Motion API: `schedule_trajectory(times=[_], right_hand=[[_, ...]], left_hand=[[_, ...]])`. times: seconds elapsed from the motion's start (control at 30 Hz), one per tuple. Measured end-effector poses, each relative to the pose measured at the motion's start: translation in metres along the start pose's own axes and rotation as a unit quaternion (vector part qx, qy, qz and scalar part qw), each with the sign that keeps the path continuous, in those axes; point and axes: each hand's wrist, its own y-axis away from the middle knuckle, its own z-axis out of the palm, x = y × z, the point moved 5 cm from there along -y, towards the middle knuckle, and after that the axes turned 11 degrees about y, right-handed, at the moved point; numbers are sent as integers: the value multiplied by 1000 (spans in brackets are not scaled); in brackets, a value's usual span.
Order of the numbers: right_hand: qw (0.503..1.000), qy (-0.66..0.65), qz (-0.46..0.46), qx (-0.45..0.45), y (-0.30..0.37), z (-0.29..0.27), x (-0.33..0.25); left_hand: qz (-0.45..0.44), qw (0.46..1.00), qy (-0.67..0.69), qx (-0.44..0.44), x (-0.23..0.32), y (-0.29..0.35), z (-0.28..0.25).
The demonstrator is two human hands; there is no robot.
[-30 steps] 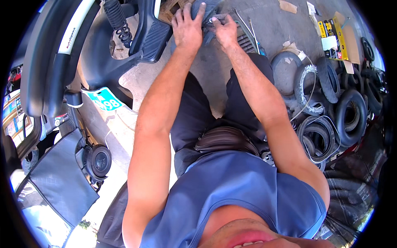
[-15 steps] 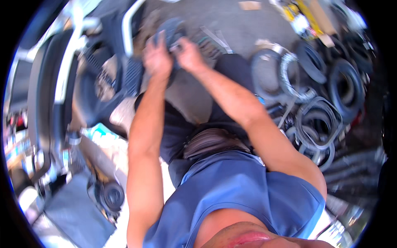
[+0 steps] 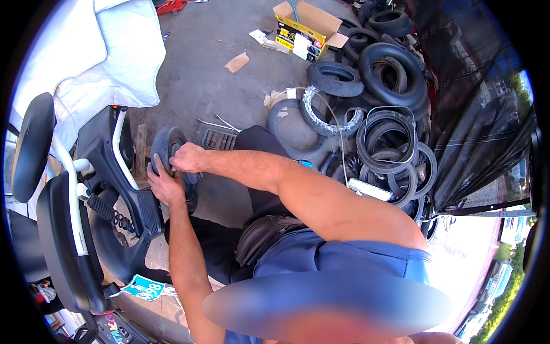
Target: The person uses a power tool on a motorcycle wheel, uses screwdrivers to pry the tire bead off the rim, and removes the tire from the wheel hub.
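Observation:
A small black wheel with a rubber tyre (image 3: 162,142) stands upright between my knees, beside an electric scooter (image 3: 150,209). My left hand (image 3: 167,186) is wrapped round its near side, the fingers reaching up along the tyre. Closed at the wheel's middle is my right hand (image 3: 188,157); anything inside its fingers is hidden. Below the hands a darker rounded part (image 3: 192,198) shows, partly covered by the left wrist. Just past my right knee, a toolbox tray of bits or sockets (image 3: 219,140) lies on the floor with thin metal levers (image 3: 217,124) next to it.
Loose tyres (image 3: 335,79) and tubes (image 3: 395,74) are heaped to the right, before a dark mesh curtain (image 3: 478,114). An open yellow cardboard box (image 3: 301,34) stands far ahead. A silvery cover (image 3: 109,63) drapes over something at the far left. A cardboard scrap (image 3: 236,62) lies on the floor.
The view has swung, so the tyre heap sits nearer the centre and the hands lower left. My right hand has closed at the wheel's middle; the left has wrapped its near side.

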Motion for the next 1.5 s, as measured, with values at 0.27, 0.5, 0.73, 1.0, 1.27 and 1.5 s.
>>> schedule_trajectory(times=[0.27, 0.5, 0.73, 1.0, 1.27, 1.5], right_hand=[[956, -147, 251, -28, -2, 8, -12], [923, -220, 288, 127, 22, 3, -14], [941, -191, 258, 104, 27, 5, -7], [842, -228, 485, 55, 18, 11, -16], [946, -212, 243, -22, 29, 9, -6], [965, -202, 154, -63, 16, -2, 17]], left_hand=[[9, 999, -7, 32, -10, -3, 0], [-9, 1000, -16, 4, -6, 5, 1], [-10, 1000, 11, 23, 0, 5, -2], [9, 999, -9, 36, -2, 7, 9], [-5, 1000, -16, 12, 5, 7, 4], [-8, 1000, -12, 16, 6, 7, 2]])
